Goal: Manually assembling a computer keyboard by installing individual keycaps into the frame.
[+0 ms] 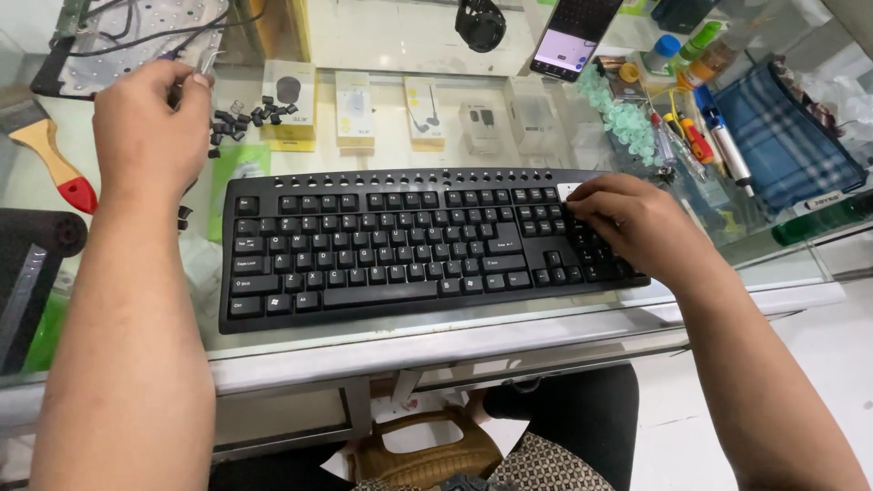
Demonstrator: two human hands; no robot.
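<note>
**Two hands at a black keyboard on a glass counter**

The right hand (637, 223) lies palm down on the number pad at the right end of the black keyboard (409, 245), fingers (582, 202) curled and pressing on the keys there; it clasps nothing. The left hand (145, 127) is raised over the counter beyond the keyboard's left end, fingers bunched narrowly; a thin metal tip shows at the fingertips, but whether the hand grips it cannot be told.

The keyboard rests flat on the glass counter (509, 327), its long axis running left to right and tilted slightly, the right end a little farther from the person. It is matte black plastic with rows of low, squarish keys and a long space bar facing the person.

Just beyond its upper left corner lies a small heap of loose black keycaps (245, 116). A brush with a wooden handle and red ferrule (50, 155) lies at the far left. Under the glass, small white retail boxes (355, 109) stand in a row. To the right are a blue checked cloth (782, 136), a scatter of pale green translucent caps (618, 114), and a smartphone (573, 36) propped with its screen lit.
</note>
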